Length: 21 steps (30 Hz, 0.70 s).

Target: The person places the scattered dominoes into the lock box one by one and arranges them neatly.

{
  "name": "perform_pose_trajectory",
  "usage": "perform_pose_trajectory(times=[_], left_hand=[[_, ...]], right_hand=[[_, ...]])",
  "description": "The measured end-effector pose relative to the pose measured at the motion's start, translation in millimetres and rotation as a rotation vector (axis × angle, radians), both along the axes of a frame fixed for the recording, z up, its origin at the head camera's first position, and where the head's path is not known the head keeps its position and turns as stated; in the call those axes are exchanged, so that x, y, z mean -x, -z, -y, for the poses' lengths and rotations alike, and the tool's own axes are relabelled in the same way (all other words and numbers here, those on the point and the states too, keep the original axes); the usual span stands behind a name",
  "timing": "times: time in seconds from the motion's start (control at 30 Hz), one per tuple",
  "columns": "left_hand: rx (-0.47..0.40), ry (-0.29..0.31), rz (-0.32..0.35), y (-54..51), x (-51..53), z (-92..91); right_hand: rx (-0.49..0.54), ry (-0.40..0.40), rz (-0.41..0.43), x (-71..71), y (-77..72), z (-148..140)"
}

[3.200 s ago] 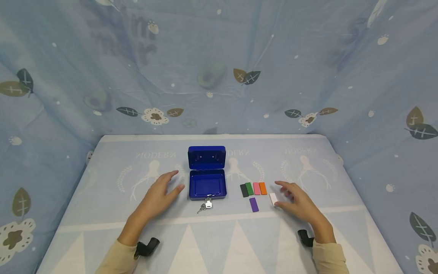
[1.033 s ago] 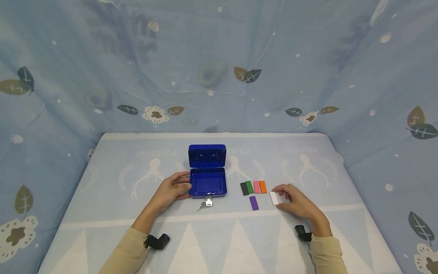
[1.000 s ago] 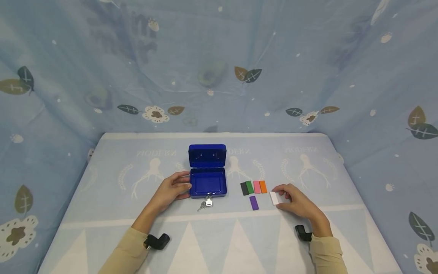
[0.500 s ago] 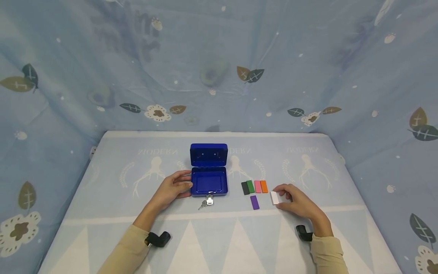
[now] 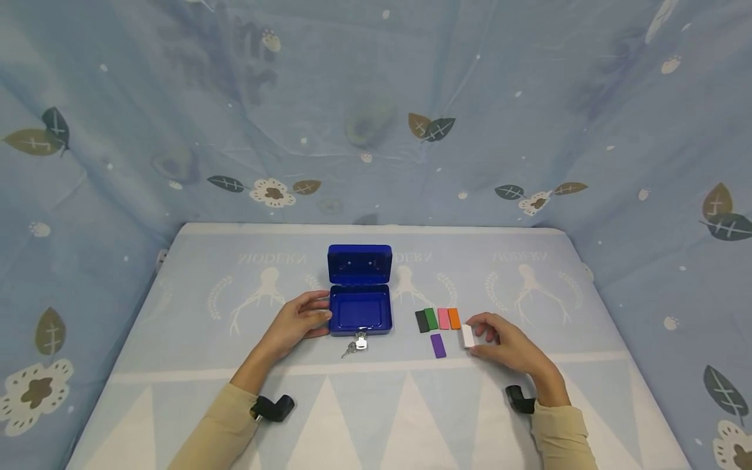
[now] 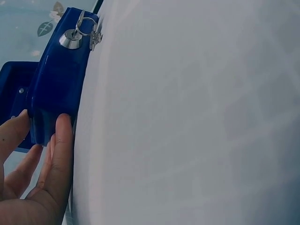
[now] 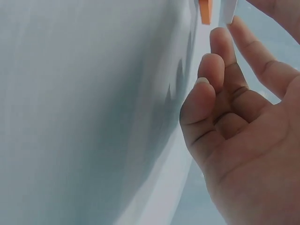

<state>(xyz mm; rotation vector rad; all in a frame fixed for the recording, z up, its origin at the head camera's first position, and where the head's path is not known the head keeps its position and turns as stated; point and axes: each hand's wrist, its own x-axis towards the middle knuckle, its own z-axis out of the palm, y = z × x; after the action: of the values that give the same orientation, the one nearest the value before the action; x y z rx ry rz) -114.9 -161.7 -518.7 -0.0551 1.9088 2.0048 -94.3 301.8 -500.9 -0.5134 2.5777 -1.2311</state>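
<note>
The blue metal cash box (image 5: pixel 360 310) stands on the cloth with its lid raised, its inside visible. My left hand (image 5: pixel 297 324) touches the box's left side with fingers extended; in the left wrist view its thumb (image 6: pixel 14 133) lies at the upper edge. In my right hand (image 5: pixel 510 341), thumb and forefinger pinch a white block (image 5: pixel 467 335) by its ends, tilted and seemingly just off the cloth. Only a corner of this block shows in the right wrist view, where the other fingers are curled. Keys (image 5: pixel 349 350) hang from the box's front lock (image 5: pixel 361 341).
Left of the white block lie an orange block (image 5: pixel 454 318), a pink block (image 5: pixel 443 318), a green block (image 5: pixel 431 318) and a black block (image 5: pixel 422 321). A purple block (image 5: pixel 438 346) lies nearer the front. Patterned cloth walls (image 5: pixel 376 117) enclose the table's back and sides.
My left hand has come right, from apart to touching the box. My right thumb and forefinger have closed on the white block, which has just tilted and shifted slightly left.
</note>
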Motion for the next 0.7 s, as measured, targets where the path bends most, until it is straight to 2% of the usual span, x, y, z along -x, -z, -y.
perform_pose_trajectory(times=[0.47, 0.7], left_hand=[[-0.010, 0.014, -0.006, -2.1, 1.1, 0.0], [-0.021, 0.014, 0.004, -4.1, 0.8, 0.0]], right_hand=[[0.062, -0.006, -0.046, 2.8, -5.6, 28], [0.079, -0.027, -0.030, 5.3, -6.5, 40]])
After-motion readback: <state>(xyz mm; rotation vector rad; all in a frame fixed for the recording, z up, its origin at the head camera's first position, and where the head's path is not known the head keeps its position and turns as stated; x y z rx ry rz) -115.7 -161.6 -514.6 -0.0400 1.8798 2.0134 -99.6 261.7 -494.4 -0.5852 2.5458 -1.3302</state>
